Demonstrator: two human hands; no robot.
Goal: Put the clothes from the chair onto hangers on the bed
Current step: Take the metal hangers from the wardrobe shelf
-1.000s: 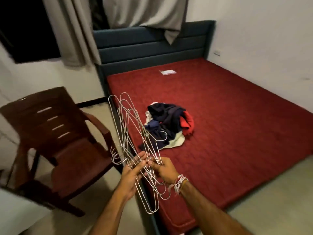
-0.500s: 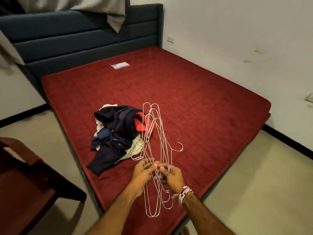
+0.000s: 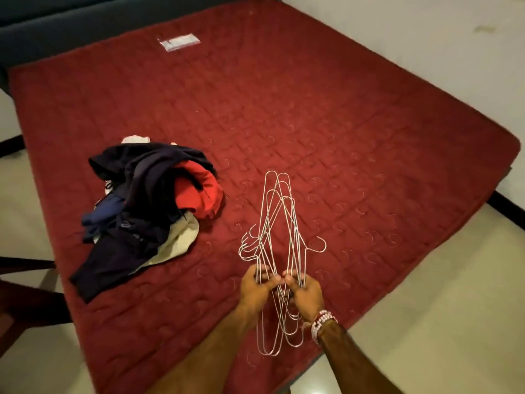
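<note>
Hangers carried rightward, now held above bed, right of clothes pile.

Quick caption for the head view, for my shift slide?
Left hand and right hand grip wire hangers over the red mattress, clothes pile to their left.

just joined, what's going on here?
A person grips a bundle of wire hangers with both the left hand and the right hand, above the near edge of the red bed. A pile of clothes lies on the bed to their left, with nothing hung yet.
</note>
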